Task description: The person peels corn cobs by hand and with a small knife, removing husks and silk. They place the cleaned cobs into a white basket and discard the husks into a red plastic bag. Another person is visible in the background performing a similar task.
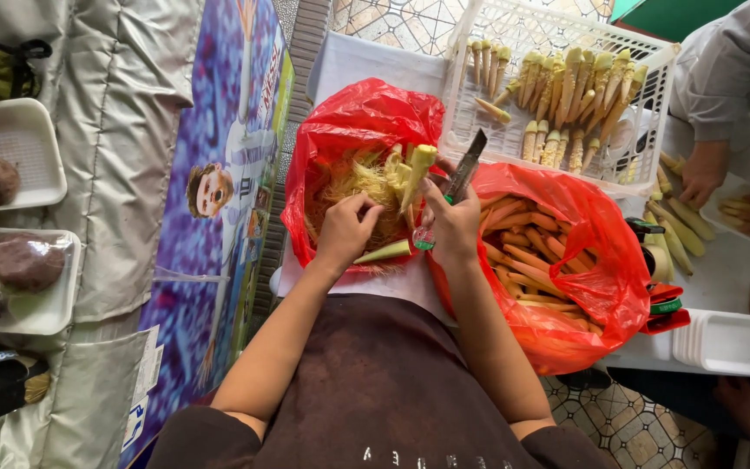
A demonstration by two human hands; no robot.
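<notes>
Left hand (346, 227) curled, fingers pinching the lower end of a pale baby corn ear (416, 174) that rises upright just above and right of it, over the mouth of the left red bag (349, 117) filled with husks and silk. Right hand (451, 227) closed around the handle of a knife (462, 169), blade slanting up just beside the ear, a peeled husk piece (384, 252) lying below between both hands. Beyond, a second red bag (592, 260) with peeled ears, a white basket (635, 52) of corn, and another person's hands (705, 178) on the table (731, 278).
</notes>
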